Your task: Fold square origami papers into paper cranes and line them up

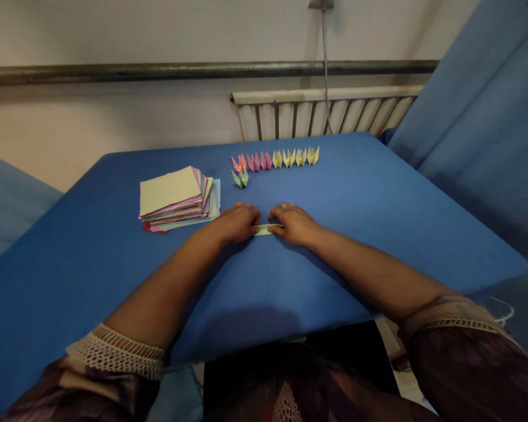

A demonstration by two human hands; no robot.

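While the left hand (240, 223) grasps the left end of the pale strip (263, 230), the right hand (294, 225) grips its right end. Strip at mid-table (378, 246), to the right of and nearer than the paper stack (169, 190). Seven cranes (266, 160) stand in a far row; green crane (241, 179) just nearer, at its left end.

The pale wall (158, 29), long rail (158, 72) and blue curtain (488, 117) show an indoor room of unclear kind.
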